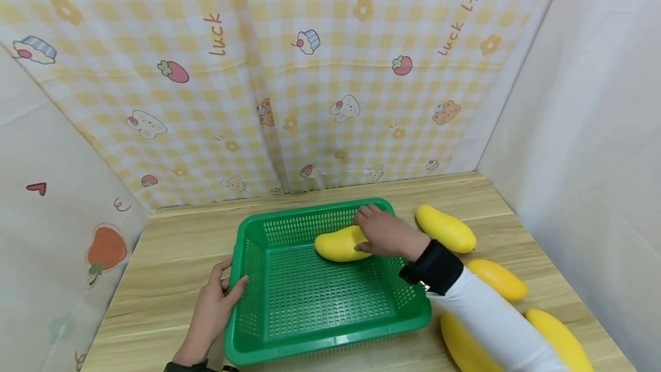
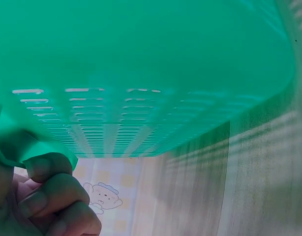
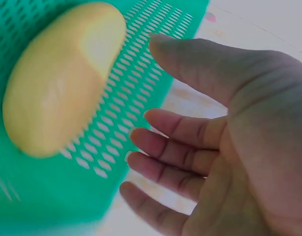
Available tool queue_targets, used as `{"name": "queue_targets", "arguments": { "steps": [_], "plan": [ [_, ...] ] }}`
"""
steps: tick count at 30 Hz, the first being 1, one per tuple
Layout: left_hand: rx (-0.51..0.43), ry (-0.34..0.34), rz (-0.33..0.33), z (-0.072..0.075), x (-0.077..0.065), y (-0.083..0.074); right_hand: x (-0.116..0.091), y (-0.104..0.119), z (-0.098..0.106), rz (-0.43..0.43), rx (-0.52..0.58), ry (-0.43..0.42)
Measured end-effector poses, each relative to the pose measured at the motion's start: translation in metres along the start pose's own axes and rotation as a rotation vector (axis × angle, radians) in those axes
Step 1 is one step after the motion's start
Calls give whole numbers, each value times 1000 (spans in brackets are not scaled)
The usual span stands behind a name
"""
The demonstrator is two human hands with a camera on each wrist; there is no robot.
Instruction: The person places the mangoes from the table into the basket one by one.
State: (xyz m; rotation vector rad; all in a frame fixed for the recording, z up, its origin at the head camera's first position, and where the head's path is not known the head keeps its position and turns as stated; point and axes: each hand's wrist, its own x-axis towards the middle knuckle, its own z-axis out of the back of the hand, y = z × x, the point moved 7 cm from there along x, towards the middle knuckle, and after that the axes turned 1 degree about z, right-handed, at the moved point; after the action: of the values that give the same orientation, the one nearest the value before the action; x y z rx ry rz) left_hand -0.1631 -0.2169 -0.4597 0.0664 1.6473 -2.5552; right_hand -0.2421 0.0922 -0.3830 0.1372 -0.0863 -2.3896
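Observation:
A green plastic basket (image 1: 325, 294) with slotted walls sits on the wooden table. One yellow mango (image 1: 337, 244) lies inside it, toward the back right. My right hand (image 1: 387, 233) is over the basket's back right part, beside that mango. In the right wrist view, the thumb and fingers are spread, with a gap between them and the mango (image 3: 62, 83). At the basket's left side, my left hand (image 1: 213, 306) holds the rim, thumb over the edge and fingers outside; the left wrist view shows those fingers (image 2: 60, 196) curled near the basket's wall (image 2: 141, 54).
Several more mangoes lie right of the basket: one at the back (image 1: 446, 228), another (image 1: 498, 279) in front of it, and others nearer, partly hidden by the right sleeve (image 1: 501, 317). A checked cloth (image 1: 320, 90) hangs behind the table (image 1: 170, 257); pale sheets flank both sides.

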Motion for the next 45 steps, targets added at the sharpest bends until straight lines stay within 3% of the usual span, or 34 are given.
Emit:
{"name": "queue_targets", "arguments": {
  "steps": [8, 13, 18, 26, 35, 45],
  "plan": [
    [-14, 1, -9, 2, 0, -3, -29, -24, 36, 51, 20, -144],
    [-17, -2, -15, 1, 1, -5, -50, -56, 40, -32, 10, -177],
    [-34, 4, -13, 0, 0, -5, -64, -83, 30, -114, 40, -106],
    [-10, -4, -17, 2, 2, -5, -80, -118, -3, -251, 114, 45],
    [3, -15, -15, 2, 3, -2, -87, -128, -24, -360, 196, 153],
    [-22, -23, 16, 2, 0, -1, -88, -136, -27, -416, 198, 172]
  ]
}}
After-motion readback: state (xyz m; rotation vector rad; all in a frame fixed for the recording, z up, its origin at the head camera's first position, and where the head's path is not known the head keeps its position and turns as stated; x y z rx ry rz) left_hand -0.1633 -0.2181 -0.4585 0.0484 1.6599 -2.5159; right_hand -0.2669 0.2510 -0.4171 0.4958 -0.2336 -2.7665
